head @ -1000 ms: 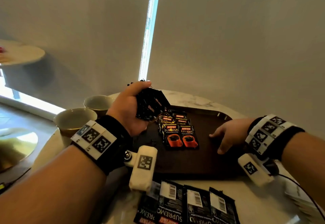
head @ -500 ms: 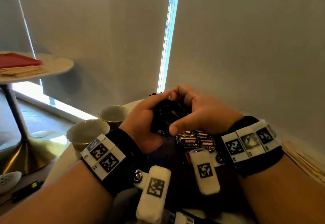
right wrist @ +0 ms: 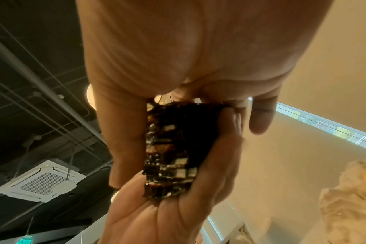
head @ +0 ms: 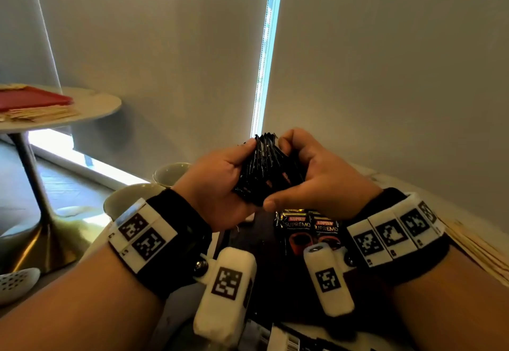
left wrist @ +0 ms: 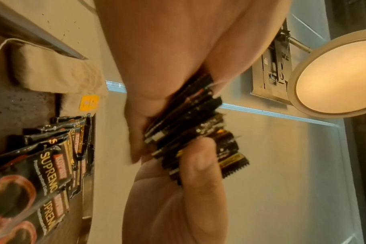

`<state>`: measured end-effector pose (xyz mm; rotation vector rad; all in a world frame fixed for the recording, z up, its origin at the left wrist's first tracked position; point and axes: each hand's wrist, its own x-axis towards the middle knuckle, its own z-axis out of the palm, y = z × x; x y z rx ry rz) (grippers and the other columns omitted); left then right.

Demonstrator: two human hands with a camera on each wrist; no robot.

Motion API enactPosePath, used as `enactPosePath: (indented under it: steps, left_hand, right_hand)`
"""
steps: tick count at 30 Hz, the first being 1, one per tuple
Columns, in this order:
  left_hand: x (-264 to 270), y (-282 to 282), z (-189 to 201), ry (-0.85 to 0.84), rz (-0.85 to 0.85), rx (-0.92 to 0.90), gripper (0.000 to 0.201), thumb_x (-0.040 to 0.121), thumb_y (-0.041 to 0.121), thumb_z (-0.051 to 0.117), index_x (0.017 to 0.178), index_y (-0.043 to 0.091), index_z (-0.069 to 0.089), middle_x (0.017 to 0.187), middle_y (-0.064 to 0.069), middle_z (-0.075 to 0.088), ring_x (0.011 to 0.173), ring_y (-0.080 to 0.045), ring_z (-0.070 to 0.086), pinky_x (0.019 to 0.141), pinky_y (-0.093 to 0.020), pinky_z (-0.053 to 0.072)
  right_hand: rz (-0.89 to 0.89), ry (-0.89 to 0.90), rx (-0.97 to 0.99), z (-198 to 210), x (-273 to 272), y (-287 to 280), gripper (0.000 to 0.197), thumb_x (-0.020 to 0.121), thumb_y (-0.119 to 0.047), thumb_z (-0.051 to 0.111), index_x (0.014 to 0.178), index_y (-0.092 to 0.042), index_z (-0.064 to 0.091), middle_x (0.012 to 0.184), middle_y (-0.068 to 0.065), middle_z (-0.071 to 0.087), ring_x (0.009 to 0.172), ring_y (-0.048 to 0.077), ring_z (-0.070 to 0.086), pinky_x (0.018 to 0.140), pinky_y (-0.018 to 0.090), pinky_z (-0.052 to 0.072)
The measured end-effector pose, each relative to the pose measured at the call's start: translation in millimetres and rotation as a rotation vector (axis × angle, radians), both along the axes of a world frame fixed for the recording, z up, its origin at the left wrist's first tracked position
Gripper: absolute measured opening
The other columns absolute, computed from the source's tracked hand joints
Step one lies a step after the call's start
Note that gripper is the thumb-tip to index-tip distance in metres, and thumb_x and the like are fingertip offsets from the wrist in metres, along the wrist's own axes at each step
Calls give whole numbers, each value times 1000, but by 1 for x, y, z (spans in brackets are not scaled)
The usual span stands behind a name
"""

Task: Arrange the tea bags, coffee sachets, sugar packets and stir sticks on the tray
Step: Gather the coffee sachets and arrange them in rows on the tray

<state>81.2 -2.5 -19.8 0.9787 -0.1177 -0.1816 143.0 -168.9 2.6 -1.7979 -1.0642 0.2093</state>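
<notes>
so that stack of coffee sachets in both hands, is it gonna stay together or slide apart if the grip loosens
The stack of coffee sachets would probably slide apart: the wrappers look glossy, and their edges already fan out unevenly between the left hand and right hand. Each sachet looks thin and bendy, so likely light and floppy alone.

The right hand (right wrist: 178, 57) fills the top of the right wrist view, its thumb and fingers curled round a thick stack of black coffee sachets (right wrist: 173, 148) seen edge-on. The left hand (right wrist: 167, 206) grips the same stack from below. Behind them hang a dark ceiling with a white air-conditioning cassette (right wrist: 42, 180) and a pale roller blind (right wrist: 303, 165).
</notes>
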Motion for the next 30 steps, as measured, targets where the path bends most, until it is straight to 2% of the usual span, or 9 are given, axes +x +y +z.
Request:
enactPosePath:
  steps: [5,10,14,17,19,21,25,28,30]
  left_hand:
    - [-2,2,-3,26,-75,101,60,107,51,24,127,9,62,103,-12,75,80,-25,74,74,-43,63]
    - [-4,-3,0,-14,-68,-10,42,92,40,46,104,4,66,84,-13,70,61,-23,68,53,-29,55]
    - [-2,-7,-2,-68,-25,-25,31,96,26,42,119,8,53,79,-13,68,61,-22,68,49,-27,53]
    - [2,-4,-5,-81,-13,-6,35,91,29,46,117,7,55,84,-13,68,68,-23,69,53,-28,54]
    - [3,-3,-7,-66,21,6,35,86,32,48,112,9,58,81,-10,67,66,-20,67,51,-27,52]
    - [3,-3,-8,-39,59,-7,33,84,34,48,107,12,58,78,-7,65,63,-18,64,51,-24,47]
    - [7,-1,-9,3,139,-62,32,87,34,47,92,11,68,77,-7,65,62,-17,63,50,-23,46]
    - [7,3,-8,19,154,-69,30,78,36,54,90,11,67,79,-7,65,62,-18,63,47,-22,47]
    - [7,6,-7,31,162,-73,32,75,36,57,92,11,65,82,-8,64,65,-19,61,46,-21,48]
  right_hand:
    - [-37,-38,-12,-4,0,1,58,67,8,84,95,-18,40,81,-1,65,70,11,66,62,28,55]
    - [-4,-23,-37,-4,-5,3,57,68,11,82,103,-8,42,95,15,66,78,17,69,69,36,62]
    - [48,20,-33,-4,-3,5,68,59,-5,91,108,-7,44,103,23,65,94,38,70,82,54,59]
    - [142,129,5,-6,2,1,63,57,-16,89,104,-15,47,109,28,62,98,46,67,84,50,60]
    - [222,219,27,-7,6,-2,59,60,-17,82,108,-17,49,110,26,62,95,44,67,84,48,58]
    - [245,245,29,-9,11,-4,59,58,-17,74,114,-20,55,122,21,59,103,44,64,94,57,51]
    - [142,47,-38,-8,13,-4,67,56,-22,64,117,-49,64,155,-15,36,136,19,49,110,54,43]
    - [39,-78,-79,-6,11,-5,62,71,-23,69,122,-57,60,146,-24,37,110,16,62,95,44,56]
    - [5,-130,-81,-7,10,-4,56,79,-25,71,124,-56,60,134,-21,41,95,29,61,87,43,58]
